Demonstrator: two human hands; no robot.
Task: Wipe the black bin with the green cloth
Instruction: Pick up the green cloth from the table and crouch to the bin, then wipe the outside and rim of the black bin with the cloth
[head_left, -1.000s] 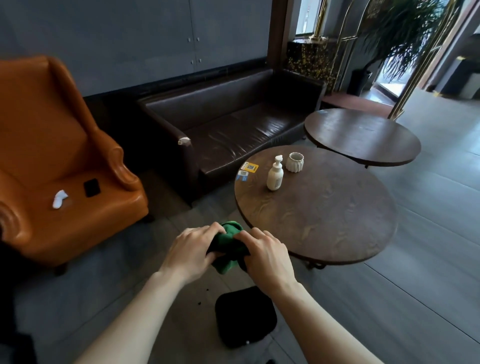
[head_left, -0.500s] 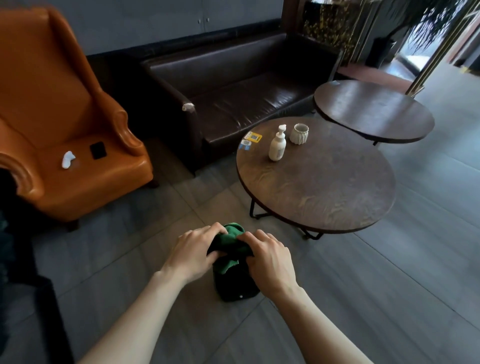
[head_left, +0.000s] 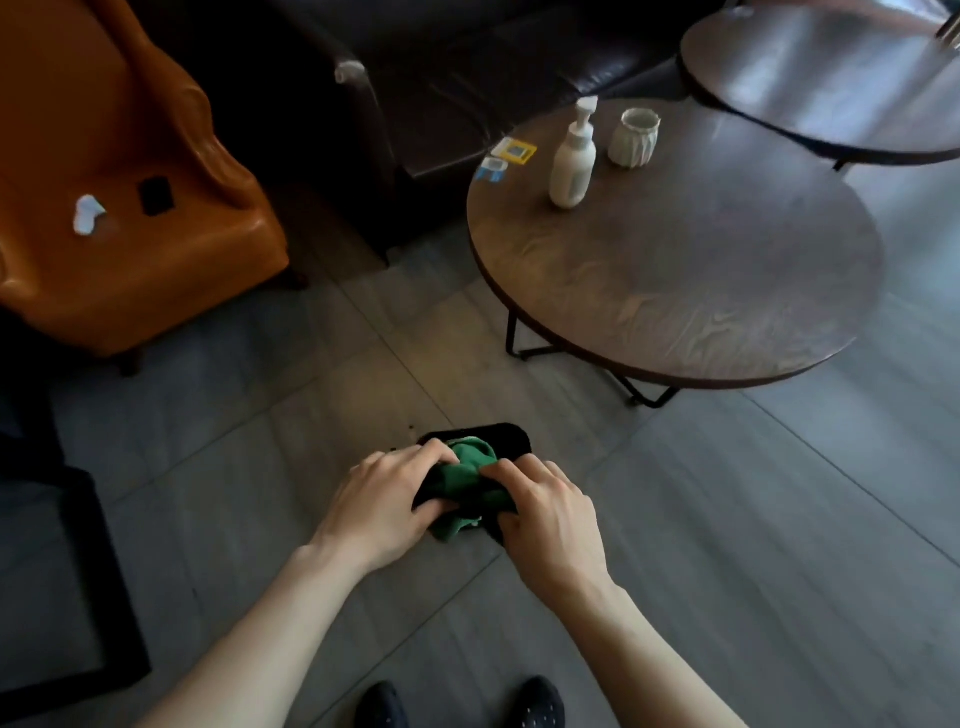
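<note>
Left hand (head_left: 382, 499) and right hand (head_left: 545, 512) both clutch bunched green cloth (head_left: 465, 480) between them, over black bin (head_left: 501, 441) on floor just beyond fingers; best press cloth flat on rim, rub round it.

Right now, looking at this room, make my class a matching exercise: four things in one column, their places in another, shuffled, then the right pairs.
Things:
1. green cloth
2. pump bottle
3. white scrap
4. black bin

Places:
A. on the orange armchair seat
B. on the floor, under the hands
C. held between the left hand and right hand
D. on the round table, beside a ribbed cup

Pairs: 1-C, 2-D, 3-A, 4-B
</note>
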